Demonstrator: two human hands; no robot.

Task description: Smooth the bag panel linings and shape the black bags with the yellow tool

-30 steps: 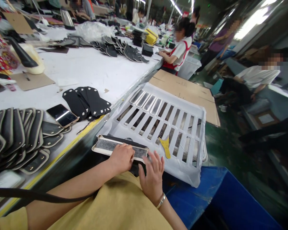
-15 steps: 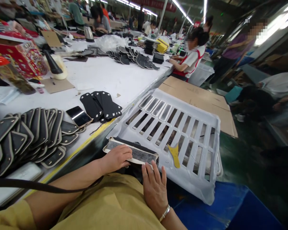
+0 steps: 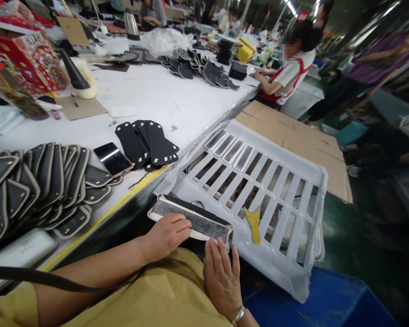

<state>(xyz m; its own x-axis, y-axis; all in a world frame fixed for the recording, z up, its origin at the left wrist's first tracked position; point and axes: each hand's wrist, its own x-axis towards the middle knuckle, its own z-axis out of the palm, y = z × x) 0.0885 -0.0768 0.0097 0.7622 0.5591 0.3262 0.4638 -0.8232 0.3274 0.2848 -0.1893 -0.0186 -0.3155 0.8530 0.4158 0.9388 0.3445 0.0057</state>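
Note:
A long, narrow workpiece (image 3: 197, 219) with a grey felt-like strip, cream borders and black material along its far side lies in front of my body, at the tray's near edge. My left hand (image 3: 168, 234) is closed over its near border around the middle, fingers curled on the strip. Toward the right end, my right hand (image 3: 221, 272) lays its outstretched fingertips along the cream near border; its thumb is hidden. Just right of the workpiece, a yellow Y-shaped piece (image 3: 254, 225) rests on the grey slotted tray (image 3: 245, 186). The underside of the workpiece is out of sight.
Black cream-edged straps (image 3: 51, 177) pile up at left, beside a phone (image 3: 113, 159) and loose black pieces (image 3: 150, 143). Several pale-rimmed strips (image 3: 229, 147) fill tray slots. Cardboard (image 3: 293, 141) lies beyond. A co-worker (image 3: 289, 68) sits at the table's far right. Blue material (image 3: 313, 295) is below.
The view has tilted down and turned slightly, so the surroundings sit higher or shifted. Both hands remain on the workpiece, with barely any movement against it.

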